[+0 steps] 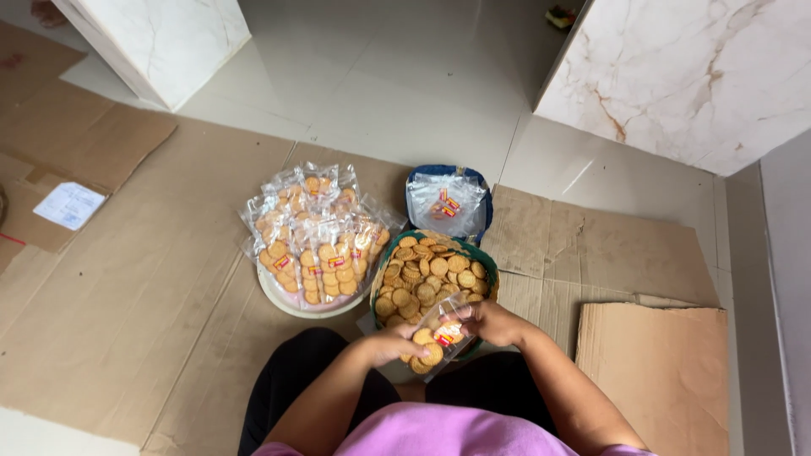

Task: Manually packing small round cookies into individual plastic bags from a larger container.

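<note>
1. Your lap: black trousers and a pink top fill the bottom edge; you sit on flattened cardboard (152,287) laid over a pale tiled floor (397,93).
2. Your left hand (397,342): fingers curled around the lower end of a small clear bag (435,338) part-filled with round golden biscuits; the hand grips it from the left.
3. Your right hand (490,321): fingers pinched closed on the upper end of the same clear bag, which lies tilted between both hands, just over the near rim of the basket.
4. Green-rimmed basket (488,272): directly ahead of your hands, heaped with loose round biscuits (427,274).
5. Pale round tray (283,302): touching the basket's left side, piled with filled biscuit packets (312,232), each clear with a small red and yellow label.
6. Blue-edged container (448,205): just beyond the basket, holding empty clear bags with the same kind of label.
7. Folded cardboard sheet (659,371): to your right, well apart from the basket.
8. White paper slip (69,205): far left, lying on a cardboard flap.
9. Marble-patterned white blocks (676,76): far side, left and right of the tiled strip.
</note>
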